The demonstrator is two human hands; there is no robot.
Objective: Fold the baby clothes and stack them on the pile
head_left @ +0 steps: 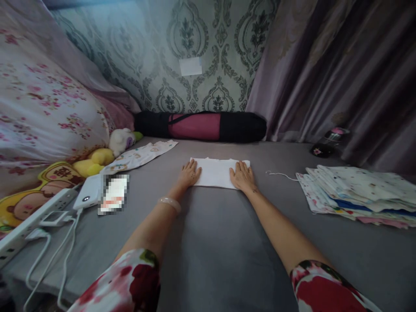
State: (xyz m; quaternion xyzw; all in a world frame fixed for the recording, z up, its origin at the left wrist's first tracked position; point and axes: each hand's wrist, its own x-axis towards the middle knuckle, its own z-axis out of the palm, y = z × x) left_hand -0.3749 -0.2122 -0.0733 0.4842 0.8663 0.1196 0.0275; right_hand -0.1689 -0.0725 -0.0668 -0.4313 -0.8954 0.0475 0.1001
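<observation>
A white folded cloth (215, 174) lies flat on the grey sheet (224, 242) in front of me. My left hand (190, 173) rests on its left end, fingers stretched out and pointing away from me. On the right end lies my right hand (242, 175), flat and with its fingers extended. Both palms face down, and neither hand grips the cloth. A pale bangle (169, 203) circles my left wrist.
Folded patterned cloths (360, 195) are stacked at the right, near a dark bottle (328, 142). A black and maroon long bag (195, 126) lies along the wall. On the left are a white power bank (87, 193), a power strip (39, 221), cables, plush toys and a patterned cloth (139, 157).
</observation>
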